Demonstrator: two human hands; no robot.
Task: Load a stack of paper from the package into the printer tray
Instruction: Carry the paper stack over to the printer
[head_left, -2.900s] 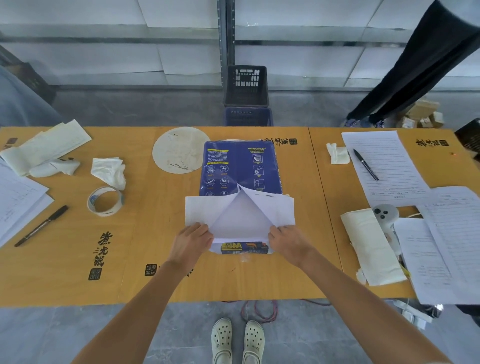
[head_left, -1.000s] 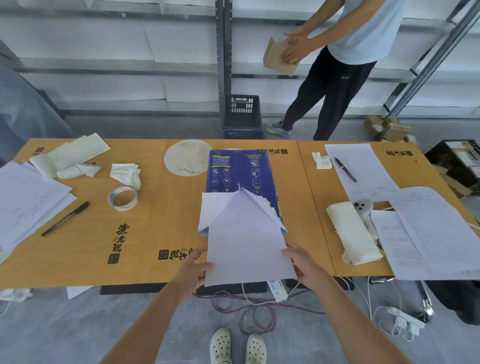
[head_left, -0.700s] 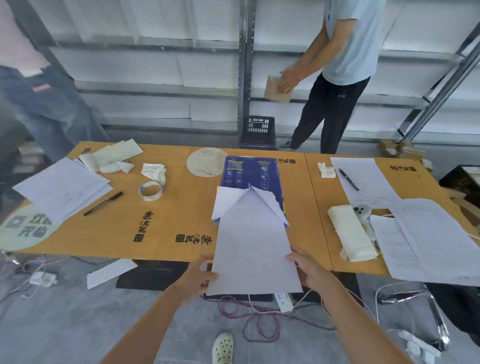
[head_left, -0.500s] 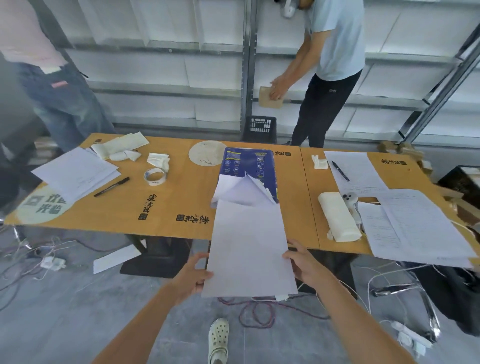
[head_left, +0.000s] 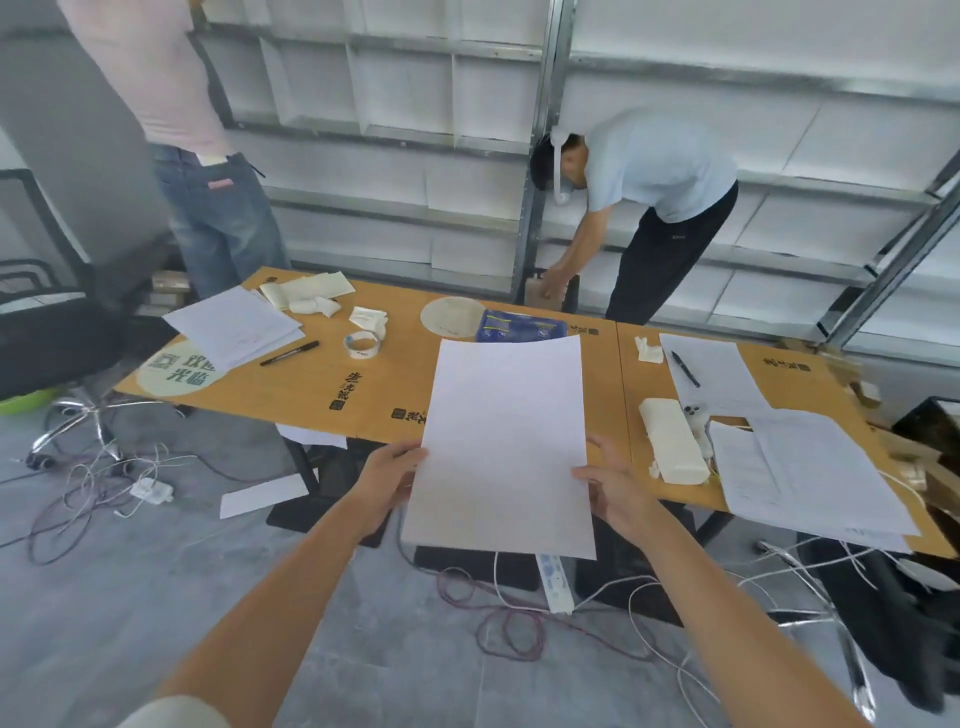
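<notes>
I hold a white stack of paper (head_left: 506, 447) in front of me, clear of the table and tilted up. My left hand (head_left: 390, 470) grips its left edge and my right hand (head_left: 612, 486) grips its right edge. The blue paper package (head_left: 519, 330) lies on the orange table (head_left: 395, 384) behind the stack; only its far end shows above the paper's top edge. No printer or tray is in view.
Loose sheets (head_left: 234, 327), a marker (head_left: 289, 353), a tape roll (head_left: 361, 344) and a pen (head_left: 684, 368) lie on the table. Two people stand beyond it, by white shelving. Cables and a power strip (head_left: 555, 582) cover the floor. An office chair (head_left: 47, 338) stands left.
The stack has come fully out of the package and been lifted toward me, off the table. I have stepped back and my view has risen; the person behind has bent down.
</notes>
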